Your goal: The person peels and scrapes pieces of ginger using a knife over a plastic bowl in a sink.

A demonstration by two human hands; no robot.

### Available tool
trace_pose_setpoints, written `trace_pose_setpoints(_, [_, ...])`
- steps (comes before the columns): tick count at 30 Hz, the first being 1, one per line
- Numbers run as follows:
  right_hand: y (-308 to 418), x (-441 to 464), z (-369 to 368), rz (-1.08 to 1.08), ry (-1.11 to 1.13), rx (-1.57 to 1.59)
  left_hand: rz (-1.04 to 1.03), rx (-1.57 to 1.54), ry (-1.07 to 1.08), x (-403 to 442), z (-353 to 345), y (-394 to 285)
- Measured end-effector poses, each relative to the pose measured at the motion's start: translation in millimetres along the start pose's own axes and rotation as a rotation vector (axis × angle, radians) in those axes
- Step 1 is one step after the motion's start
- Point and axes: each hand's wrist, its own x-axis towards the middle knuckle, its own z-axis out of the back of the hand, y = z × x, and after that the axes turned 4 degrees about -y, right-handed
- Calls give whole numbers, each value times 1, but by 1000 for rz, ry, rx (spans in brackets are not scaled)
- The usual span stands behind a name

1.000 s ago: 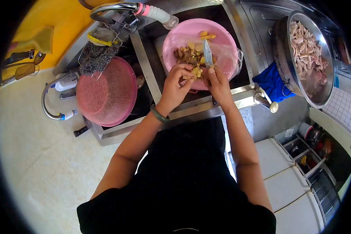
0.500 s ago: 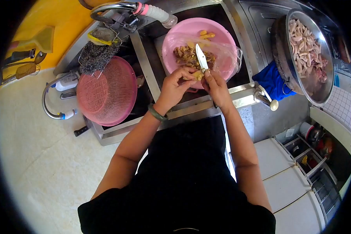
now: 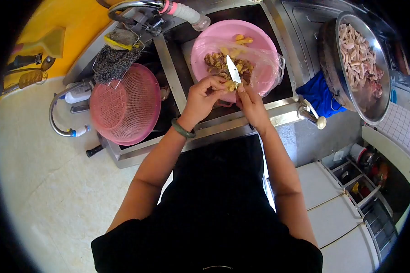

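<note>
My left hand [image 3: 205,99] pinches a small yellow piece of ginger [image 3: 231,86] between thumb and fingers. My right hand [image 3: 253,107] grips a knife [image 3: 233,69], its shiny blade pointing up and away from me and its lower part against the ginger. Both hands are over the near rim of a pink basin [image 3: 209,35] in the sink. Brown, knobbly ginger pieces [image 3: 212,60] lie in the basin, partly on a clear plastic bag [image 3: 266,68]. Yellow peeled-looking pieces [image 3: 244,40] rest near its far side. My right fingers hide the knife's handle.
To the left, a pink strainer basket [image 3: 139,102] sits over the other sink basin, near a wire scrubber [image 3: 116,63]. A faucet [image 3: 198,20] reaches in from above. At right stand a metal bowl [image 3: 371,111] of pale strips and a blue cloth-like item [image 3: 321,95].
The knife blade has shifted slightly down and left against the ginger. My right hand has moved a little toward me and left. The view has shifted slightly.
</note>
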Motion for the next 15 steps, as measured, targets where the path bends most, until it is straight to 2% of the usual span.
trace_pose_setpoints(2, [2, -2, 0, -25, -1, 16, -56, 31, 73, 1, 2, 1])
trace_pose_setpoints(7, [27, -9, -6, -41, 30, 188, -3, 125, 105, 7, 12, 9])
trace_pose_setpoints(10, [7, -6, -15, 49, -12, 15, 26, 169, 108, 10, 19, 9])
trace_pose_setpoints(11, [3, -7, -14, -7, -41, 104, 37, 183, 118, 10, 19, 8])
trace_pose_setpoints(13, [27, -10, -17, -116, -100, 285, 29, 116, 89, 7, 14, 5])
trace_pose_setpoints(14, [22, -6, -16, -77, -102, 230, 24, 83, 75, 5, 11, 3])
trace_pose_setpoints(15, [17, -1, -13, -39, -104, 172, 100, -77, 88, 3, 11, 3])
